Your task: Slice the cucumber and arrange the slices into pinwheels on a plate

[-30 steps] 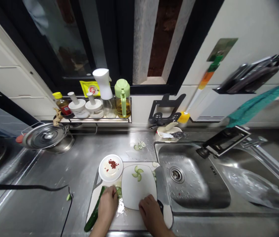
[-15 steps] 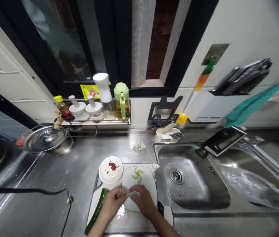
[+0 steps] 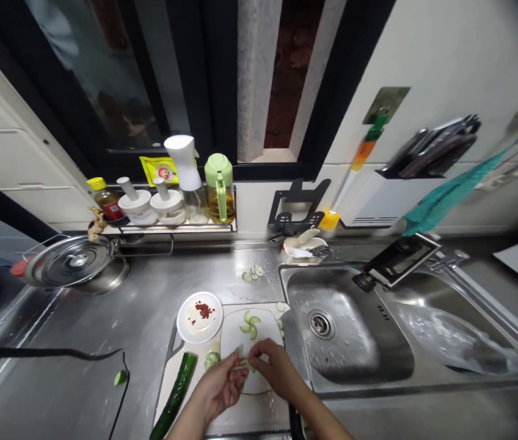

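Over the lower part of a white square plate (image 3: 234,318), my left hand (image 3: 220,391) is turned partly palm up, its thumb and fingertips at a small pale-green cucumber slice (image 3: 246,363). My right hand (image 3: 275,365) pinches the same slice from the other side. Farther up the plate, several curved cucumber slices (image 3: 250,326) lie in a pinwheel. Left of my left hand, a dark-green length of cucumber (image 3: 175,397) rests on the cutting board (image 3: 236,421), with more cut slices (image 3: 212,359) beside the plate. A knife (image 3: 294,342) lies along the board's right side, its black handle partly behind my right forearm.
A round white dish (image 3: 188,330) with red bits stands at the board's upper left. Loose slices (image 3: 253,275) lie on the steel counter. To the right is a sink (image 3: 350,330); a lidded pot (image 3: 78,260) sits left. Bottles and jars line a shelf (image 3: 181,229).
The view has shifted slightly. My left hand has rolled more palm up and its fingers have loosened. Cut slices beside the plate now show, and both hands remain at the small slice.
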Demonstrator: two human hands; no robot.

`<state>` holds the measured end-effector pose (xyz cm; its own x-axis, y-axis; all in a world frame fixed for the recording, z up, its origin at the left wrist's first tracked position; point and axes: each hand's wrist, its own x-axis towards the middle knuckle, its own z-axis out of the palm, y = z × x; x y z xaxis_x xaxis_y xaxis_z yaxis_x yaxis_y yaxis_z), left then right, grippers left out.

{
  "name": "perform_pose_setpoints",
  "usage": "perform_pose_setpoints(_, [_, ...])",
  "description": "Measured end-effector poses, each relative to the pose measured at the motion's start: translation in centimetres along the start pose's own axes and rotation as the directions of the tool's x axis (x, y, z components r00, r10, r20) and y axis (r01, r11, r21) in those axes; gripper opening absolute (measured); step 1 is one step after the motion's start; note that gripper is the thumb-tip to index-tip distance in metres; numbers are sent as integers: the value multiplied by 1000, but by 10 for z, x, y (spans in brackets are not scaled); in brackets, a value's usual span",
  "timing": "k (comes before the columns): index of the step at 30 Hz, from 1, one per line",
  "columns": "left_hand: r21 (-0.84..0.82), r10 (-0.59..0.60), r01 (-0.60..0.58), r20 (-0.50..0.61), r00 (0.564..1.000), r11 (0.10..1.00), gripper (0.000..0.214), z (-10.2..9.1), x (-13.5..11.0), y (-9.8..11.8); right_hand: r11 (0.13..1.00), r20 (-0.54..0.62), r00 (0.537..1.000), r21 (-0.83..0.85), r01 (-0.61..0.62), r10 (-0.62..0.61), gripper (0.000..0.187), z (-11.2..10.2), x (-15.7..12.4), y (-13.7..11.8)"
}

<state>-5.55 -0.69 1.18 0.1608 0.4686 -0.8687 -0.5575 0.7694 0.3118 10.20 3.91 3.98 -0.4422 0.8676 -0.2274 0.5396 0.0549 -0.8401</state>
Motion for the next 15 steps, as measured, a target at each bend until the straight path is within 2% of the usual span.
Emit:
perform_pose_setpoints(3, [-118,-74,74,8,997,990,23,7,4,3,1000,53,999,-12,-12,13,12,-11,-1,-1])
perform_pose_setpoints(6, [-82,2,-2,-10,1000,997,29,13,9,4,999,96,995,-14,-37,38,12,-19,1,5])
perform_pose_setpoints(11, [145,162,-164,25,986,976,28,21,16,1,994,178,979,-70,-83,95,13,-31,10,24])
perform_pose_setpoints(13, [280,234,-241,60,970,929,20,25,21,-2,987,197,973,-130,-97,122,12,-36,16,31])
perform_pose_setpoints(15, [419,329,-337,94,939,843,13,28,27,-5,972,203,969,-212,-99,143,10,-41,22,36])
